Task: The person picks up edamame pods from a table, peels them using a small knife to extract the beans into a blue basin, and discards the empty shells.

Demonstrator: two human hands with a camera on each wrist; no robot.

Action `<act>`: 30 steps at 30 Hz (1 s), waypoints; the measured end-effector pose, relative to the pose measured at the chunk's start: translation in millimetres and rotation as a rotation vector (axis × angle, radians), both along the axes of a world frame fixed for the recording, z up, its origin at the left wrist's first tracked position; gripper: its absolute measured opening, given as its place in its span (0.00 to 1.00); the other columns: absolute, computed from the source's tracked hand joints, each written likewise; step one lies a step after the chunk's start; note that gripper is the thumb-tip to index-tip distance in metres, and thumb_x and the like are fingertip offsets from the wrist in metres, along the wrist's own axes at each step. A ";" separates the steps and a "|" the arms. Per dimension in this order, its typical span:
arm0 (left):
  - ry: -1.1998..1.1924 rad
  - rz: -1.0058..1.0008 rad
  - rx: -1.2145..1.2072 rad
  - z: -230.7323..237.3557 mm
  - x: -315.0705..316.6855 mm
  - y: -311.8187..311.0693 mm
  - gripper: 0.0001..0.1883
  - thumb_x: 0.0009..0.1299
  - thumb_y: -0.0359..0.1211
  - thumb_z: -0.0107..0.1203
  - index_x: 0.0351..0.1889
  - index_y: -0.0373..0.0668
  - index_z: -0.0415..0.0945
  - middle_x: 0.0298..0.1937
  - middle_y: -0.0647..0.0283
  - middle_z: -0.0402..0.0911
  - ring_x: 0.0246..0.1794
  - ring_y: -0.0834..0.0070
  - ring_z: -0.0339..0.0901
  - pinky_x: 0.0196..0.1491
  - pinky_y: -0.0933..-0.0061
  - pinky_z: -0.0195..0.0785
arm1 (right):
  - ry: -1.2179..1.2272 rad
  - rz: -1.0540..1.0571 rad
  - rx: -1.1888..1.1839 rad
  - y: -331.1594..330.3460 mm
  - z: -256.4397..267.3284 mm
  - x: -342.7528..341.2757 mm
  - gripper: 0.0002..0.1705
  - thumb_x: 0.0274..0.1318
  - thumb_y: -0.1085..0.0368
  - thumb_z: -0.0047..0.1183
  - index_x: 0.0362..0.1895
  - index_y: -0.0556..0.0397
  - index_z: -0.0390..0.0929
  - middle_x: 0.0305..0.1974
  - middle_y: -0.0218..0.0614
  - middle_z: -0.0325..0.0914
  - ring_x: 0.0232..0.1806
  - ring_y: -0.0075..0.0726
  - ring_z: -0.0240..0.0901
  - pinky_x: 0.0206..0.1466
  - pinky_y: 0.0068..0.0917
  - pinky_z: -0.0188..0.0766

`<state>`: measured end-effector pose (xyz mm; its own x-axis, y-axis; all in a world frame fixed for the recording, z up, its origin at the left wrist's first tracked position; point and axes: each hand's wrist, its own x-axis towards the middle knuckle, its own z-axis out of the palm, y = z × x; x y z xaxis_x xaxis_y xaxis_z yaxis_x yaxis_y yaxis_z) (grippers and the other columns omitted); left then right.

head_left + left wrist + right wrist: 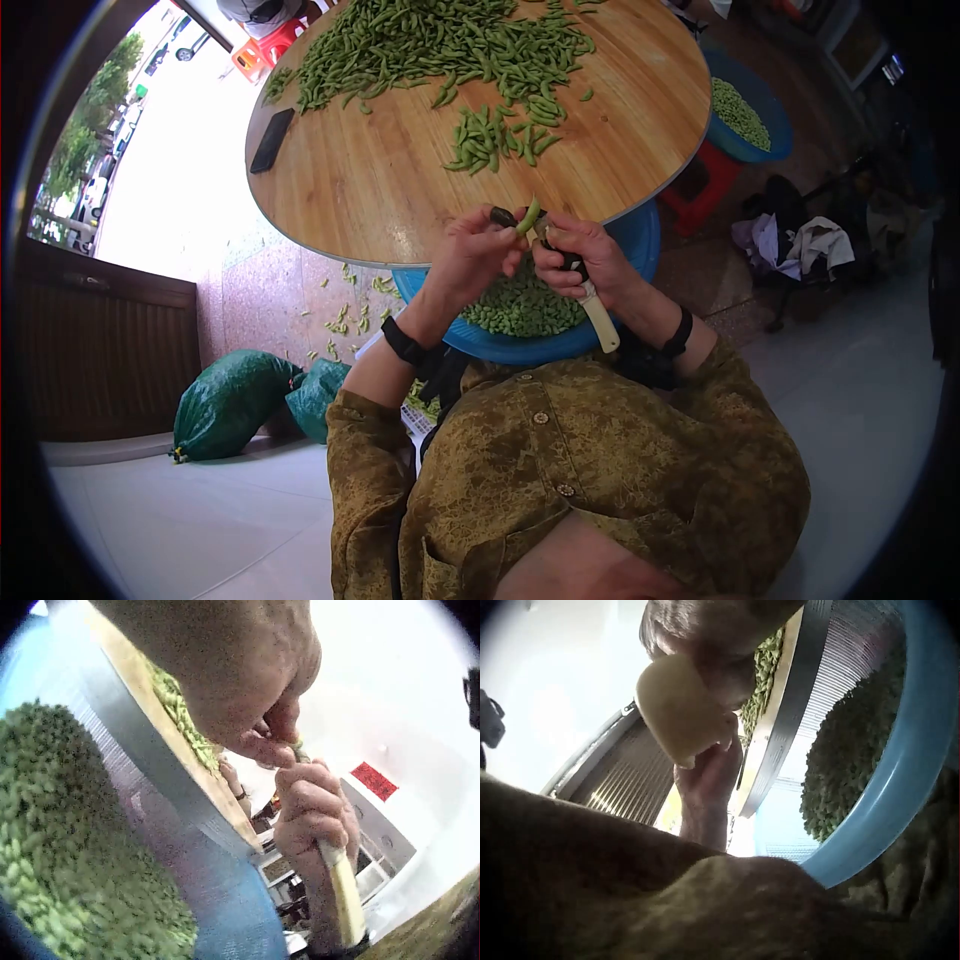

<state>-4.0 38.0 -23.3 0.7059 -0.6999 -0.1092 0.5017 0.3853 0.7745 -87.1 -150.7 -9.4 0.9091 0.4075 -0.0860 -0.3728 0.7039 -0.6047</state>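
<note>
In the head view my left hand (472, 250) pinches a green bean pod (530, 216) between thumb and fingers, above the table's near edge. A black covering shows on one of its fingertips. My right hand (592, 260) is close beside it and grips a knife-like tool with a cream handle (602, 325); its working end is hidden among the fingers at the pod. The left wrist view shows both hands meeting at the pod. Below them, a blue basin (640, 240) holds a heap of shelled green beans (525, 308).
A big pile of pods (420, 50) and a smaller heap (490, 138) lie on the round wooden table (360, 190), with a dark flat object (271, 140) at its left edge. Another basin (785, 135) stands right. Green sacks (235, 405) and scattered pods (340, 320) lie on the floor.
</note>
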 end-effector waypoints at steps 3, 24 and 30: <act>0.211 -0.173 -0.214 -8.4 0.6 2.0 0.08 0.67 0.28 0.55 0.44 0.40 0.74 0.35 0.58 0.80 0.24 0.75 0.76 0.25 0.78 0.69 | -0.019 0.106 0.132 0.7 3.4 1.3 0.19 0.70 0.61 0.37 0.62 0.47 0.63 0.28 0.27 0.64 0.17 0.15 0.56 0.14 0.11 0.56; -0.090 0.126 0.225 33.2 -12.1 -2.2 0.08 0.71 0.31 0.51 0.36 0.35 0.74 0.26 0.61 0.80 0.20 0.78 0.76 0.19 0.80 0.66 | -0.001 0.097 0.119 2.5 4.0 2.9 0.13 0.70 0.59 0.37 0.50 0.52 0.67 0.26 0.26 0.62 0.16 0.14 0.54 0.13 0.10 0.53; -0.387 0.251 0.415 18.1 -27.0 -11.0 0.09 0.73 0.31 0.48 0.40 0.33 0.74 0.27 0.62 0.80 0.21 0.82 0.76 0.22 0.81 0.68 | -0.116 -0.228 -0.647 8.4 -3.6 6.1 0.11 0.64 0.62 0.47 0.45 0.55 0.69 0.27 0.30 0.70 0.19 0.19 0.64 0.17 0.20 0.61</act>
